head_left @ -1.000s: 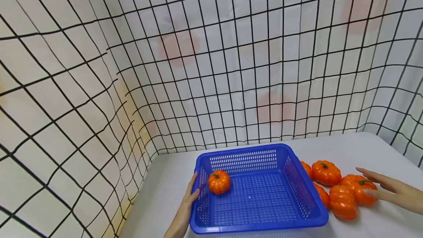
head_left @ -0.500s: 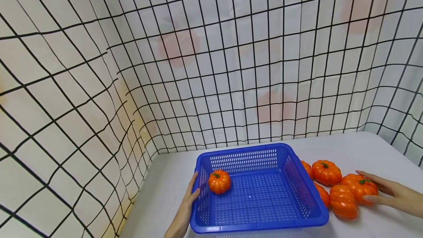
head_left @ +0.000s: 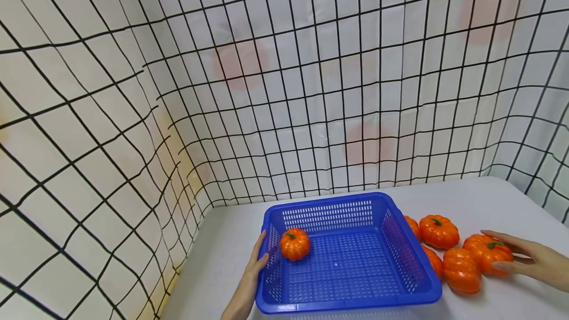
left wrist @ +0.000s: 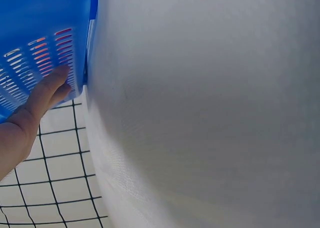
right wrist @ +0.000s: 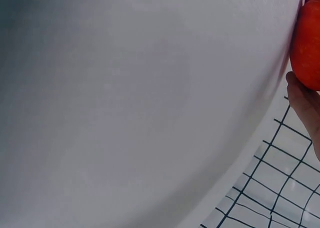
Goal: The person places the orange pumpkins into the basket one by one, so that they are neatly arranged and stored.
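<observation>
A blue plastic basket with slotted walls stands on the table, one small orange pumpkin inside at its left. My left hand rests along the basket's left side, and in the left wrist view its straight fingers touch the outer wall. On the right, my right hand holds an orange pumpkin with a green stem between thumb and fingers. That pumpkin is still at table level. In the right wrist view only part of an orange pumpkin and some fingers show at the edge.
Several other pumpkins lie right of the basket: a ribbed one, one farther back, and two partly hidden by the basket wall. Black netting over pale printed sheeting encloses the white table at the back and sides.
My right hand has closed in on the right-hand pumpkin and taken hold of it. That pumpkin has shifted slightly right, away from its neighbours. My left hand and the basket stay put.
</observation>
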Demonstrator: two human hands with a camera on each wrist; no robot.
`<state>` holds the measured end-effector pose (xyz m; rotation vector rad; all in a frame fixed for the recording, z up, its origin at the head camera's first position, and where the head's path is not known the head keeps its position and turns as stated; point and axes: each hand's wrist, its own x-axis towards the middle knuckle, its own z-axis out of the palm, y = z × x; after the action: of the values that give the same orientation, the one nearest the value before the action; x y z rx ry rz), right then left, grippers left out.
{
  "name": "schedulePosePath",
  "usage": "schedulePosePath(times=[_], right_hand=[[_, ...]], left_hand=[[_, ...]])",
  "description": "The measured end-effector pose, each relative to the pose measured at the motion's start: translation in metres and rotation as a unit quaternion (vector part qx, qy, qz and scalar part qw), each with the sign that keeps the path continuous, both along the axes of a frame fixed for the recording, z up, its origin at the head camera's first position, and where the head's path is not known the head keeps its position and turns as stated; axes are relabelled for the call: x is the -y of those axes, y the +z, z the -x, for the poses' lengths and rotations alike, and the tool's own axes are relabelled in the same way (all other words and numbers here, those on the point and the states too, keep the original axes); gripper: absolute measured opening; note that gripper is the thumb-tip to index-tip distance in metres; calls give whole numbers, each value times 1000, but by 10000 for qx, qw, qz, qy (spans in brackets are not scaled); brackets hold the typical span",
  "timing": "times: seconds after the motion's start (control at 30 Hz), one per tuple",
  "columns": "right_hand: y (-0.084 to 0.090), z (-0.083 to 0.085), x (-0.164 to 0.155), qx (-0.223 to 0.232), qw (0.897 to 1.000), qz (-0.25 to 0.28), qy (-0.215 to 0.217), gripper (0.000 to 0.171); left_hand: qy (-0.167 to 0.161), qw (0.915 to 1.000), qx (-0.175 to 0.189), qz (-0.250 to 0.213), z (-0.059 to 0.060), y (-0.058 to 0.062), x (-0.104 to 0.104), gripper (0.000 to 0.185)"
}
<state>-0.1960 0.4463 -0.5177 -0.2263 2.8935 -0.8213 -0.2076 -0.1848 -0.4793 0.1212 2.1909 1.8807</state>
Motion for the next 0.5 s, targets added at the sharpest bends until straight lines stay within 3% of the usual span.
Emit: schedulePosePath(times=[0.27,0.5], right_hand=[[-8,1,-6,-210,9997,144,-41,76],[16,2,-3,-353,9987,-92,-344,79]], left_hand=[[-22,10000,10,-30,-1,1,0,67],[19,10000,16,-59,0,0,-1,67]])
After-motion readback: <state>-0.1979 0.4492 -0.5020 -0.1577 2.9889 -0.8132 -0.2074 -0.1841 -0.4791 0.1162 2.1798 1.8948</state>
